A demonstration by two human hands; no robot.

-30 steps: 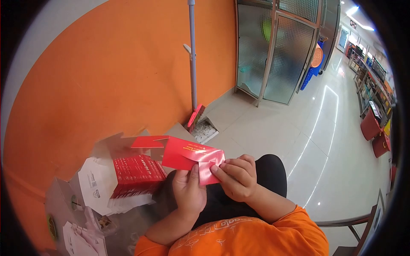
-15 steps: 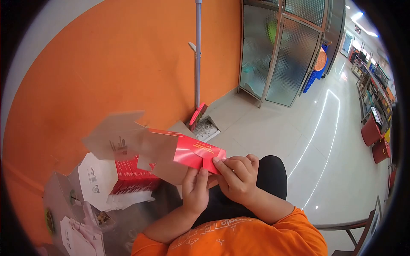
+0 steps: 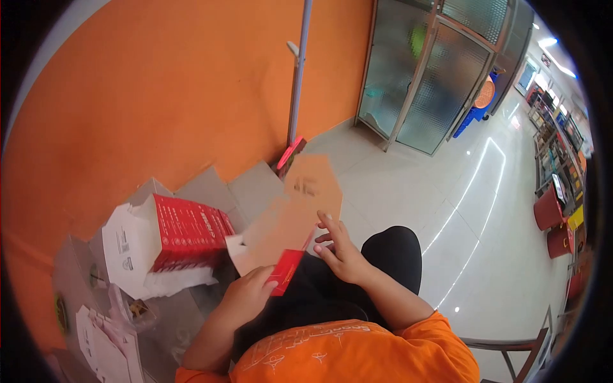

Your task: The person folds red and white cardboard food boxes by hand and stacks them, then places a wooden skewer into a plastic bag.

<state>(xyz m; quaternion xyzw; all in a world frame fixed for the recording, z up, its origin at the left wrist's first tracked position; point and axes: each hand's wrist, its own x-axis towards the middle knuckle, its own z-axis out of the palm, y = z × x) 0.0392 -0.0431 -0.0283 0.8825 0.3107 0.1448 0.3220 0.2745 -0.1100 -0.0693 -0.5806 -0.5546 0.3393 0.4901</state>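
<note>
A partly folded cardboard carton [image 3: 278, 225] lies over my lap, its plain brown inner side facing up and a glossy red flap at its near end. My left hand [image 3: 246, 297] is closed on that red end, thumb on top. On the other side my right hand [image 3: 345, 256] is beside the carton's right edge, its fingers apart and the index fingertip right at the cardboard. To the left stands a stack of red and white flat cartons [image 3: 191, 233].
White cut pieces [image 3: 102, 348] and a clear plastic container [image 3: 137, 313] lie at the lower left. Grey steps [image 3: 252, 185] run along the orange wall. A pink broom [image 3: 290, 153] leans there. A metal-framed glass door [image 3: 440, 89] and red bins [image 3: 550, 207] stand farther off.
The carton has swung round, its brown panel now pointing away from me to the right. My right hand has come off the red flap; my left has moved left and down with it.
</note>
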